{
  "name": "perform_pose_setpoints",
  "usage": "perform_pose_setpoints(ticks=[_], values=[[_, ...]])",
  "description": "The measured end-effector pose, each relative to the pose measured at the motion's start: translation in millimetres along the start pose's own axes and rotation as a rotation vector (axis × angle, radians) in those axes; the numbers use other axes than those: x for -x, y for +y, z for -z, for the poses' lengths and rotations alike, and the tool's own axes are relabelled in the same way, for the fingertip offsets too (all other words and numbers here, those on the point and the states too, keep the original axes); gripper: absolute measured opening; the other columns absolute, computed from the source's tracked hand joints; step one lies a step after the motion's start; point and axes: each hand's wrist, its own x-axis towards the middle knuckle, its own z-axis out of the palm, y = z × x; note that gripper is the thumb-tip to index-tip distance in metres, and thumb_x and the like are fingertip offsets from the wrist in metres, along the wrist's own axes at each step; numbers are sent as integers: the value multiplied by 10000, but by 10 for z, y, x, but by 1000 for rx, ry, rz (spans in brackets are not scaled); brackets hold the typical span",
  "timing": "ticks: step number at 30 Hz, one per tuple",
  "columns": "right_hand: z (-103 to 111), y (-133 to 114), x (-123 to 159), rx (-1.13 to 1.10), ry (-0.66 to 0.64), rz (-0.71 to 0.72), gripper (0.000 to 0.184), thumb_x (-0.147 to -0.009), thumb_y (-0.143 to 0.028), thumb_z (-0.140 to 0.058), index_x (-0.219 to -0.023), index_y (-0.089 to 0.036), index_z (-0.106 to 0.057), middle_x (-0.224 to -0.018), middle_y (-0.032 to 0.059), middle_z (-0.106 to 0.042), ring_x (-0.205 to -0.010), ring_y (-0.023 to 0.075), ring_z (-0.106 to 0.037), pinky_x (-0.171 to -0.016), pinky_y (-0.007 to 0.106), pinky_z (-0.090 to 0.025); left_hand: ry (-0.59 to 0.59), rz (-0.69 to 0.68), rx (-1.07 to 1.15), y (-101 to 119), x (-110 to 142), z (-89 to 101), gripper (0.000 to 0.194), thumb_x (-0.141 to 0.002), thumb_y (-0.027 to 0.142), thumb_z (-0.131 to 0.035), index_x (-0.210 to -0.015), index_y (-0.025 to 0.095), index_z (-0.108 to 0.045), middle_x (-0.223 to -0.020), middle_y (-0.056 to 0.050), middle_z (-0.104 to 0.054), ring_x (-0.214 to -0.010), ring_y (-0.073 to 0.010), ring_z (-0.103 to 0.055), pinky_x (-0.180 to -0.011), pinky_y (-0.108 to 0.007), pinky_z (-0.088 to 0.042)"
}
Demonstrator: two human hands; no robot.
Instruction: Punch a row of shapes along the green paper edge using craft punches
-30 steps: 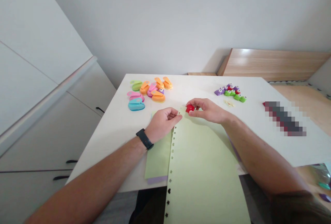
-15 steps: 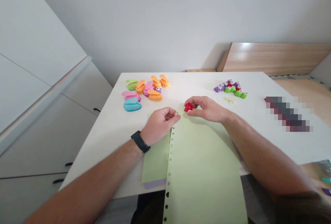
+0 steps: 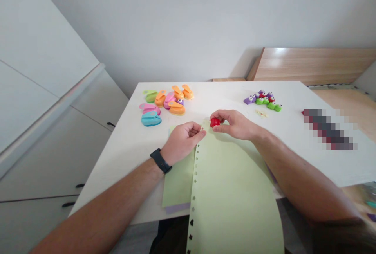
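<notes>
Two things are held: the left hand (image 3: 184, 138) pinches a pale-green paper sheet (image 3: 235, 191) near its far corner; just beside it, the right hand (image 3: 232, 124), thumb on the near side, clasps a red craft punch (image 3: 215, 122). Edge-punching seems in hand, calling for steady alignment, then a squeeze.
</notes>
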Motion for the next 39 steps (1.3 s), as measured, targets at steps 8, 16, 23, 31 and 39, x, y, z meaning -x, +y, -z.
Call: perform_pose_setpoints(ticks=[8, 16, 23, 31, 39], values=[[-22, -23, 0, 3, 0, -19, 187, -789, -256, -688, -959, -180, -670, -858, 12, -669, -802, 160, -585, -813, 328, -468, -15, 10, 19, 7, 0, -9, 258, -838, 417, -660, -918, 172, -636, -781, -12, -661, -653, -114, -569, -578, -227, -441], [-23, -24, -4, 24, -1, -19, 188, -795, -268, -691, -962, -185, -670, -866, 13, -679, -829, 168, -593, -810, 322, -463, -15, 8, 7, -4, 8, -4, 259, -856, 436, -636, -914, 183, -631, -791, -10, -667, -676, -121, -580, -600, -233, -452], [-37, -43, -12, 24, -4, -31, 169, -795, -254, -684, -948, -184, -671, -871, 20, -691, -831, 174, -600, -807, 323, -462, -32, 11, 5, 39, 16, -4, 259, -863, 444, -622, -895, 187, -609, -762, 5, -650, -658, -116, -567, -582, -225, -434], [-51, -33, -21, -8, -22, -48, 178, -795, -261, -692, -955, -187, -667, -859, 20, -692, -821, 176, -603, -803, 331, -469, -79, 72, 47, 157, 24, -4, 381, -823, 530, -650, -972, 180, -660, -836, -30, -694, -677, -144, -592, -571, -239, -436], [-82, -20, -26, 43, -29, -8, 164, -800, -219, -667, -961, -185, -672, -875, 18, -691, -821, 167, -601, -783, 314, -458, -61, 71, -52, 201, 2, -7, 384, -776, 546, -709, -889, 181, -670, -683, 25, -603, -569, -105, -490, -491, -219, -336]])
